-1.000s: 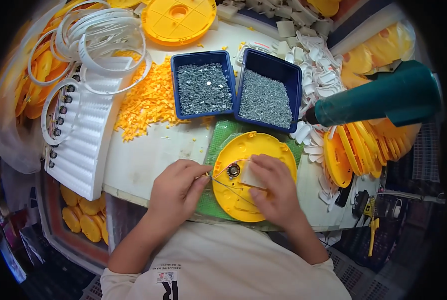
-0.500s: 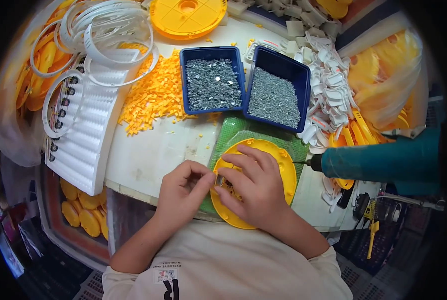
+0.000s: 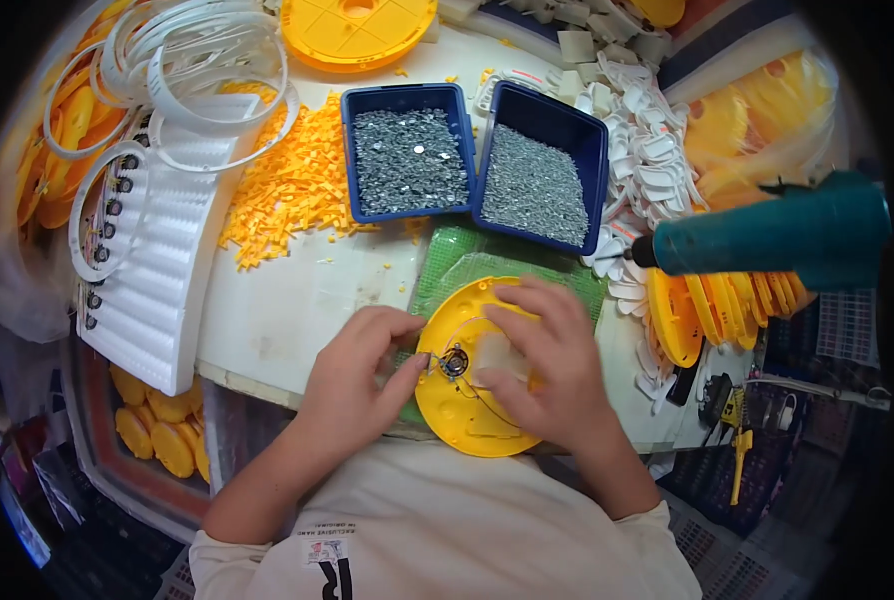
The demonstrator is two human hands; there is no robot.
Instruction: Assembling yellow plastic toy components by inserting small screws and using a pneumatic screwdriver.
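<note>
A round yellow plastic cover (image 3: pixel 457 415) lies with its hollow side up on a green mat (image 3: pixel 447 268). At its centre sits a small round black part (image 3: pixel 454 362), with thin wires running from it across the cover. My left hand (image 3: pixel 362 365) is at the cover's left rim, its thumb and forefinger curled against the edge; a tiny dark piece shows by the thumb tip. Over the right half of the cover, my right hand (image 3: pixel 562 375) bends its fingers around a pale squarish block (image 3: pixel 502 357), which is blurred.
Two blue bins (image 3: pixel 407 210) (image 3: pixel 599 190) of small metal parts stand behind the mat. A teal power screwdriver (image 3: pixel 767 235) hangs at the right. Small yellow pieces (image 3: pixel 292 190), a white foam tray (image 3: pixel 167 270), white rings (image 3: pixel 202 110) and white plastic parts (image 3: pixel 652 150) surround the work.
My right hand has drawn back to the right from my left hand, uncovering the black part and wires. The pale block now shows between its fingers. The screwdriver sits higher in view.
</note>
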